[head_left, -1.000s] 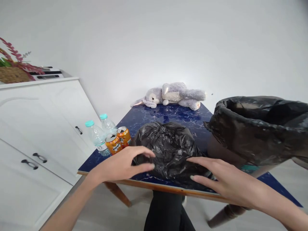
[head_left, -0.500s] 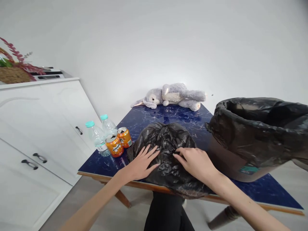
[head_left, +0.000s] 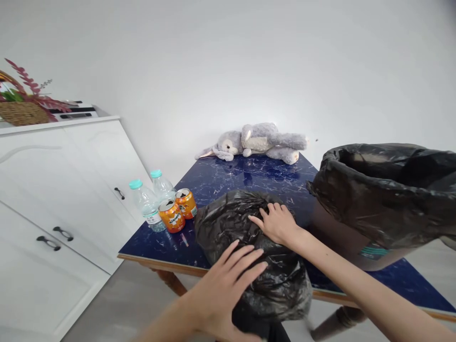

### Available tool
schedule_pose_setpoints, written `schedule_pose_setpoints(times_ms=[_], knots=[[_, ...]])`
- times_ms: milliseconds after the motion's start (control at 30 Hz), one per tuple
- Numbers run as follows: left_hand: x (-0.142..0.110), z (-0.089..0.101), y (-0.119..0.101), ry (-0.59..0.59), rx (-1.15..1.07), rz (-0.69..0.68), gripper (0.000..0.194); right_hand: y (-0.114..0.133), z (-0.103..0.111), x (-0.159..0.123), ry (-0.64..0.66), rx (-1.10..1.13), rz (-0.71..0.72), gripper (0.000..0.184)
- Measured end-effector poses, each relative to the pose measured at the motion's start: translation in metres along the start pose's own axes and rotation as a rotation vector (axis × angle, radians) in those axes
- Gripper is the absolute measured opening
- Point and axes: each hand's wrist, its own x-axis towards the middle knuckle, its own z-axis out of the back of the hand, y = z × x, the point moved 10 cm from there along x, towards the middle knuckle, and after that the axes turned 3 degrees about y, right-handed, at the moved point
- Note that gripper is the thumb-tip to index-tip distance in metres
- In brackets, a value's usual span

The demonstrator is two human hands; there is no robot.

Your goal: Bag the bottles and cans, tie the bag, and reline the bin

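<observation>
A crumpled black plastic bag [head_left: 224, 213] lies bunched on the blue table, and its near part hangs over the front edge. My left hand [head_left: 228, 280] is spread open over the near left side of the bag, with the thumb low near my leg. Whether its fingertips press on the plastic, I cannot tell. Higher up on the bag rests my right hand [head_left: 278, 223], its fingers apart and slightly bent against the plastic. Left of the bag stand two orange soda cans [head_left: 172, 217] with opened tops, beside two clear bottles [head_left: 153, 219] with teal caps.
A bin lined with a black bag [head_left: 370, 194] stands at the table's right. Along the back lies a grey plush rabbit [head_left: 260, 140] against the wall. White cabinets [head_left: 71, 180] on the left carry a wicker basket [head_left: 23, 113] with plants. The blue table [head_left: 213, 178] has a wooden edge.
My left hand has moved nearer and lower over the bag. My right hand has shifted slightly up and away. The bag has bunched differently and hangs further over the front edge.
</observation>
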Motion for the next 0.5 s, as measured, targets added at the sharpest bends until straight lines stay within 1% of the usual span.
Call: schedule_pose_setpoints(times_ms=[33,67,100,133,167,200,233,267,300,333,367,400,433,467,500], knots=[[-0.002,-0.012,-0.004,0.040,0.029,0.006,0.118,-0.003,-0.001,-0.004,0.007,-0.013,-0.042,0.068],[-0.004,-0.023,-0.003,0.059,0.066,0.035,0.123,-0.006,-0.001,-0.008,0.016,-0.022,-0.079,0.073],[-0.007,-0.031,0.002,0.066,0.101,0.073,0.122,-0.009,0.000,-0.013,0.030,-0.027,-0.109,0.076],[-0.011,-0.036,0.010,0.059,0.126,0.110,0.116,-0.012,0.001,-0.019,0.039,-0.030,-0.133,0.077],[-0.016,-0.038,0.018,0.035,0.135,0.136,0.104,-0.015,0.004,-0.026,0.031,-0.033,-0.151,0.076],[-0.021,-0.038,0.026,0.004,0.124,0.148,0.090,-0.017,0.010,-0.034,0.002,-0.031,-0.152,0.074],[-0.027,-0.034,0.034,-0.033,0.090,0.147,0.077,-0.017,0.018,-0.043,-0.046,-0.019,-0.121,0.072],[-0.033,-0.029,0.040,-0.072,0.037,0.135,0.066,-0.015,0.026,-0.052,-0.097,0.010,-0.050,0.070],[-0.041,-0.022,0.047,-0.103,-0.028,0.130,0.058,-0.011,0.032,-0.063,-0.132,0.054,0.057,0.069],[-0.049,-0.015,0.054,-0.124,-0.101,0.141,0.052,-0.006,0.035,-0.075,-0.137,0.110,0.187,0.069],[-0.057,-0.007,0.062,-0.143,-0.179,0.174,0.048,0.000,0.034,-0.088,-0.104,0.171,0.322,0.073],[-0.065,0.000,0.072,-0.165,-0.258,0.231,0.046,0.002,0.030,-0.101,-0.046,0.223,0.430,0.082],[-0.073,0.008,0.082,-0.197,-0.337,0.304,0.043,0.002,0.025,-0.113,0.008,0.261,0.498,0.093],[-0.081,0.015,0.092,-0.236,-0.411,0.387,0.040,-0.001,0.021,-0.121,0.044,0.289,0.525,0.101],[-0.088,0.023,0.102,-0.283,-0.482,0.471,0.036,-0.005,0.018,-0.127,0.056,0.310,0.520,0.100]])
